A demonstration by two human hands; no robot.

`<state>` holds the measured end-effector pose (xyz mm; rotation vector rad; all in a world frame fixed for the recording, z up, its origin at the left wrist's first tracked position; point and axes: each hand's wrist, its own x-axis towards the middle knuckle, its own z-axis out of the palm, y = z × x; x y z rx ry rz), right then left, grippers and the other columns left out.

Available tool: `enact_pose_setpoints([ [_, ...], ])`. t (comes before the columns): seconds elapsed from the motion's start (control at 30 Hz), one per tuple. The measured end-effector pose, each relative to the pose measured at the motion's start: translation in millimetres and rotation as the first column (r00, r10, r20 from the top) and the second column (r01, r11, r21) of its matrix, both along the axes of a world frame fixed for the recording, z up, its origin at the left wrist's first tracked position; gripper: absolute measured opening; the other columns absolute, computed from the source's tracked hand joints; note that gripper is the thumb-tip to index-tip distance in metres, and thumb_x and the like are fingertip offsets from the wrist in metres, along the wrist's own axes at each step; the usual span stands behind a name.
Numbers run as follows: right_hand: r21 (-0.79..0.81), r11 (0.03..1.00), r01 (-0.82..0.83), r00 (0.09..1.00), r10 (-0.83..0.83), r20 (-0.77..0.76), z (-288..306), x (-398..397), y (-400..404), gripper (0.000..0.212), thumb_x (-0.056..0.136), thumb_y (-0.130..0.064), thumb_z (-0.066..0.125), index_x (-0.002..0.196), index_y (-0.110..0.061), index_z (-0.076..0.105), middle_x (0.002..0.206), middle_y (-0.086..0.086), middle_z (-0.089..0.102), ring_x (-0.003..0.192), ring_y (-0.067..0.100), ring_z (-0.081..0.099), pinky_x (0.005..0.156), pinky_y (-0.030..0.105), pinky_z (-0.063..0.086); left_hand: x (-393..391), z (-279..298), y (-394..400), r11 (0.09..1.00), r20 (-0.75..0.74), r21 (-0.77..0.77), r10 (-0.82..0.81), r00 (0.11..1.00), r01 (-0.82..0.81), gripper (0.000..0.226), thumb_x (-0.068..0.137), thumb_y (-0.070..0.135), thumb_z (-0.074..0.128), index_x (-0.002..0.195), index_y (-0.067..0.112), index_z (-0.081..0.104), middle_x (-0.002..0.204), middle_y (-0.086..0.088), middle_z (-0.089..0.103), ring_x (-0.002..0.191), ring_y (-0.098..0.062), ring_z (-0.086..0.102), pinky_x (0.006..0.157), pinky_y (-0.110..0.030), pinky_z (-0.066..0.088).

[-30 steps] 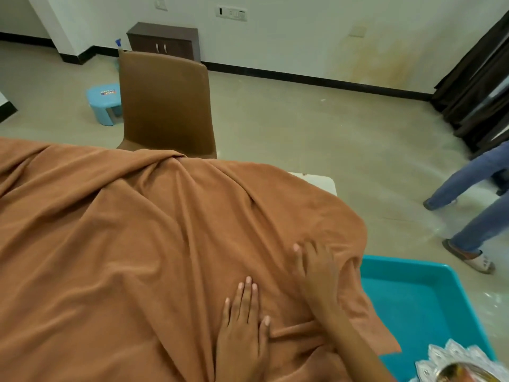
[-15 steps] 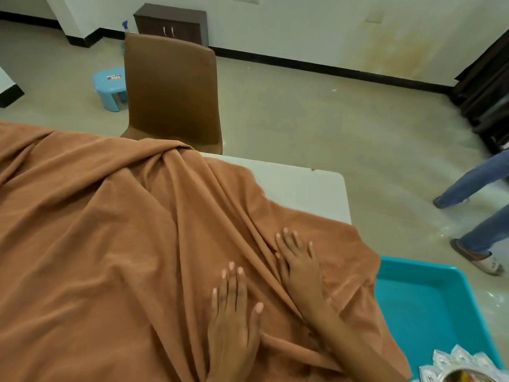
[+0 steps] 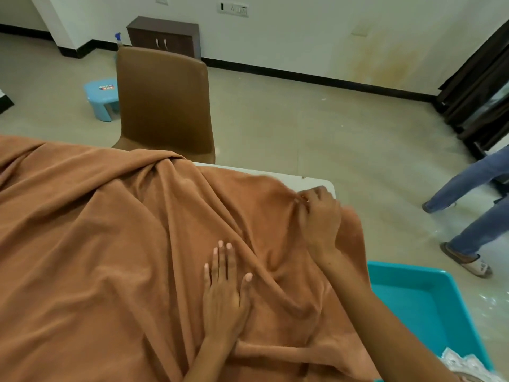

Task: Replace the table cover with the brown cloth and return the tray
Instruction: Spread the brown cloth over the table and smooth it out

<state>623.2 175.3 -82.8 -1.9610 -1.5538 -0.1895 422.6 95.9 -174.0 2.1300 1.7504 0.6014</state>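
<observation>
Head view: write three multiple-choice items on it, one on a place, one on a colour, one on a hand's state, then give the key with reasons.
1. Where is the bare white table corner?
A. just beyond the right hand
B. under the left hand
C. beside the stool

2. What colour is the tub at lower right?
A. red
B. teal
C. black

3. What is the right hand doing?
A. lying flat on the floor
B. holding a cup
C. pinching the brown cloth's edge

Key:
1 A: the white surface shows past the fingers, at the far right corner where the brown cloth ends.
2 B: its walls and floor are teal.
3 C: its fingers are curled round the bunched cloth edge, while the left hand presses flat with straight fingers.
</observation>
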Motion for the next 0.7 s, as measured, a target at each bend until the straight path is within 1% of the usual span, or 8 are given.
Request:
enact_pose_setpoints([
  [0.07, -0.138, 0.955, -0.262, 0.96, 0.273, 0.065, 3, -20, -33, 0.008, 0.075, -0.019, 0.068, 0.071, -0.014, 0.064, 0.069, 0.003, 0.061, 0.061, 0.023, 0.055, 0.056, 0.03, 0.039, -2, 3, -2, 1.0, 0.098, 0.03, -0.004, 0.995, 0.001, 0.068, 0.099, 0.053, 0.006, 0.152, 0.011, 0.006, 0.16, -0.004, 0.007, 0.147, -0.016, 0.005, 0.117, -0.037, 0.006],
  [0.17, -0.419, 0.83, -0.369, 0.923, 0.378, -0.064, -6, -35, -82, 0.056, 0.086, -0.06, 0.046, 0.049, -0.018, 0.049, 0.044, -0.008, 0.044, 0.042, 0.006, 0.04, 0.045, 0.024, 0.035, -4, 5, -2, 0.998, 0.226, 0.042, 0.046, 0.973, -0.057, 0.07, 0.098, 0.054, 0.004, 0.151, 0.008, 0.006, 0.16, -0.002, 0.006, 0.146, -0.014, 0.005, 0.117, -0.039, 0.006],
  [0.23, -0.311, 0.902, -0.298, 0.948, 0.243, -0.205, -5, -29, -80, 0.045, 0.093, -0.048, 0.041, 0.056, -0.025, 0.051, 0.055, -0.013, 0.048, 0.056, 0.006, 0.047, 0.057, 0.031, 0.047, -4, 4, -2, 0.997, 0.224, 0.043, 0.056, 0.973, -0.067, 0.07, 0.098, 0.055, 0.003, 0.152, 0.01, 0.007, 0.16, -0.001, 0.007, 0.146, -0.012, 0.005, 0.117, -0.038, 0.005],
  [0.3, -0.333, 0.926, -0.179, 0.961, 0.093, -0.259, -7, -20, -63, 0.02, 0.096, -0.031, 0.047, 0.094, -0.025, 0.066, 0.095, -0.008, 0.065, 0.093, 0.016, 0.058, 0.087, 0.036, 0.046, -2, 3, -1, 0.997, 0.192, 0.046, 0.049, 0.98, -0.059, 0.069, 0.098, 0.055, 0.002, 0.152, 0.012, 0.01, 0.159, -0.002, 0.01, 0.146, -0.01, 0.004, 0.117, -0.037, 0.004],
  [0.37, -0.421, 0.897, -0.135, 0.975, 0.044, -0.219, -12, -13, -44, 0.035, 0.092, -0.032, 0.058, 0.125, -0.023, 0.058, 0.123, -0.006, 0.061, 0.116, 0.016, 0.053, 0.098, 0.029, 0.038, -1, 1, 0, 0.998, 0.162, 0.034, 0.055, 0.985, -0.062, 0.069, 0.098, 0.056, 0.004, 0.152, 0.013, 0.012, 0.159, -0.002, 0.012, 0.146, -0.01, 0.005, 0.117, -0.037, 0.005],
  [0.5, -0.485, 0.859, -0.164, 0.927, -0.035, -0.374, -23, -5, -23, 0.03, 0.077, -0.022, 0.074, 0.107, -0.022, 0.069, 0.092, -0.007, 0.071, 0.092, 0.012, 0.064, 0.077, 0.021, 0.047, -1, -3, 1, 0.998, 0.075, 0.011, 0.06, 0.995, -0.061, 0.067, 0.099, 0.054, 0.007, 0.152, 0.013, 0.012, 0.157, -0.003, 0.018, 0.145, -0.013, 0.011, 0.116, -0.037, 0.009],
  [0.6, -0.469, 0.878, -0.102, 0.961, -0.035, -0.273, -15, 2, -2, 0.016, 0.074, -0.009, 0.07, 0.084, -0.021, 0.073, 0.08, -0.006, 0.07, 0.083, 0.014, 0.064, 0.058, 0.018, 0.038, 0, -3, 2, 0.998, 0.035, -0.008, 0.055, 0.998, -0.055, 0.067, 0.1, 0.054, 0.007, 0.151, 0.011, 0.017, 0.155, -0.005, 0.024, 0.143, -0.016, 0.017, 0.114, -0.039, 0.014],
  [0.7, -0.634, 0.755, -0.168, 0.975, 0.032, -0.221, 3, 13, 30, 0.034, 0.075, -0.013, 0.074, 0.107, -0.023, 0.069, 0.091, -0.003, 0.07, 0.094, 0.015, 0.062, 0.069, 0.025, 0.042, 0, -2, 3, 0.999, 0.002, -0.01, 0.048, 0.999, -0.048, 0.066, 0.1, 0.053, 0.009, 0.15, 0.011, 0.02, 0.153, -0.006, 0.027, 0.142, -0.017, 0.02, 0.113, -0.04, 0.016],
])
